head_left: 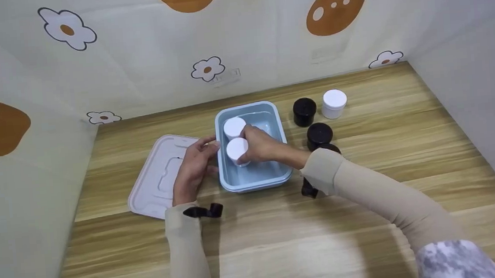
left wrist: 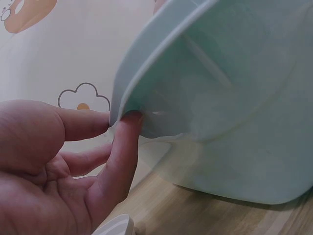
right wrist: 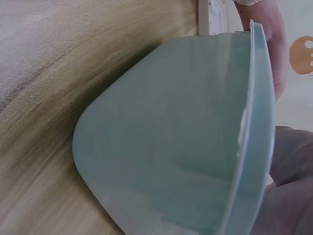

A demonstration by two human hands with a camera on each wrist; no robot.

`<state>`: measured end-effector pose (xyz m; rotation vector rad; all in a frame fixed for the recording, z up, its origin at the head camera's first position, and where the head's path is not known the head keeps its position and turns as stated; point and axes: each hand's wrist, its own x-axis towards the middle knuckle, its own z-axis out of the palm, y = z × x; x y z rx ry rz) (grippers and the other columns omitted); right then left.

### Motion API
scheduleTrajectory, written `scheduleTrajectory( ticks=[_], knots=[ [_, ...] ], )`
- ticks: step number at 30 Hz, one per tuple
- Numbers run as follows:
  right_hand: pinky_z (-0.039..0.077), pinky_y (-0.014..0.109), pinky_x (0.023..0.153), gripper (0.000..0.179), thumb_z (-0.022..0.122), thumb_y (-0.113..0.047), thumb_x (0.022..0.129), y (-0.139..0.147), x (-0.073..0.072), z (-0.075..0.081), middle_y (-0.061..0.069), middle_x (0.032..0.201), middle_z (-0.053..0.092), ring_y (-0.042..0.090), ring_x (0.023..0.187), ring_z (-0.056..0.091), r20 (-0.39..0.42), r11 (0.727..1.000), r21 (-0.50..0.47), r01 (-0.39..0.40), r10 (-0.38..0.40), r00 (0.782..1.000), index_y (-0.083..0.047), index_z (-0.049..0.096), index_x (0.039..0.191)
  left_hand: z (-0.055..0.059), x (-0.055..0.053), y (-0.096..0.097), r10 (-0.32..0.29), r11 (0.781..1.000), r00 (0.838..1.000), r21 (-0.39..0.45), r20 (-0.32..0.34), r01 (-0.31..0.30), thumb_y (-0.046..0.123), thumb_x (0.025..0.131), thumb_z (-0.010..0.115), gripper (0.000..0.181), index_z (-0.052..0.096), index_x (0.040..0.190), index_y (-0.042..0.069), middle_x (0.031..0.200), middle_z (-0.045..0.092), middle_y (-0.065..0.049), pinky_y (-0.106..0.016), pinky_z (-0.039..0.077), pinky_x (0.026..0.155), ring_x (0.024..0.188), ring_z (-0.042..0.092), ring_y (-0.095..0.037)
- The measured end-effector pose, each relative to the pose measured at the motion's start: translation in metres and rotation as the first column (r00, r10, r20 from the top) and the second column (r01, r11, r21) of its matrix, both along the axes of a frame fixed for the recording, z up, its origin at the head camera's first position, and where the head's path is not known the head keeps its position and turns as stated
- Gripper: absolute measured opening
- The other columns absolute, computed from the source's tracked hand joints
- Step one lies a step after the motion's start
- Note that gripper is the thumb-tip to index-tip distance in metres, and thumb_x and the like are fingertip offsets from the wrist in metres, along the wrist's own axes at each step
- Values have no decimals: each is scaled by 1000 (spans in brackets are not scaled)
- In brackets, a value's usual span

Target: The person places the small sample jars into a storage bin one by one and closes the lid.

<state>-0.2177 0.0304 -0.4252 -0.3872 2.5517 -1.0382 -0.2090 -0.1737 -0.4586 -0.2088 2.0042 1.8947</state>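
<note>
A light blue plastic tub [head_left: 257,185] stands on the table with two white lidded jars inside. My left hand [head_left: 192,167] pinches its left rim between thumb and finger, as the left wrist view shows on the tub [left wrist: 234,142]. My right hand [head_left: 262,144] reaches over the right rim and grips the nearer white jar [head_left: 236,148] inside. Right behind that one stands the other white jar [head_left: 234,126]. In the right wrist view the tub's outer wall [right wrist: 161,127] hides the jars and most of the right hand.
A pale flat lid [head_left: 148,195] lies left of the tub, partly under the left hand. To the right stand a black jar [head_left: 304,111], a white jar [head_left: 334,102] and another black jar [head_left: 319,134]. A further black item is mostly hidden by the right sleeve. Patterned curtains enclose the table.
</note>
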Motion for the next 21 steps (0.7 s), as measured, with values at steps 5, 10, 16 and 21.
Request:
scheduleTrajectory(
  ticks=[5, 10, 16, 21],
  knots=[
    [48, 38, 100, 57, 88, -13, 75, 0, 0, -3, 15, 117, 60, 26, 107, 56, 9, 999, -30, 16, -16, 1000, 1, 52, 117, -1, 0, 0, -6, 1000, 1000, -10, -1, 6, 22, 102, 58, 46, 50, 145, 12, 126, 67, -16, -27, 59, 58, 99, 69, -18],
    [48, 36, 98, 58, 88, -15, 76, 1, -1, -7, 14, 116, 61, 23, 102, 55, 13, 998, -52, 41, -40, 999, 0, 51, 119, -1, -1, -1, -1, 1000, 1000, -13, -2, 1, 23, 101, 59, 45, 51, 144, 12, 122, 68, -13, -28, 59, 58, 99, 69, -19],
    [47, 36, 99, 61, 88, -16, 76, 3, -2, -8, 15, 119, 63, 21, 103, 55, 27, 996, -62, 65, -63, 998, 0, 52, 123, -1, -1, 0, 1, 1000, 1000, 9, -19, -1, 20, 102, 58, 47, 47, 145, 7, 117, 71, -14, -29, 60, 58, 95, 72, -20],
    [48, 36, 103, 64, 88, -17, 76, 5, -2, -6, 16, 123, 62, 24, 110, 57, 38, 995, -76, 69, -66, 997, 1, 52, 125, -1, 0, 0, -1, 1000, 1000, 11, -25, 1, 19, 102, 58, 47, 47, 145, 7, 117, 71, -15, -29, 60, 57, 92, 72, -18]
  ],
)
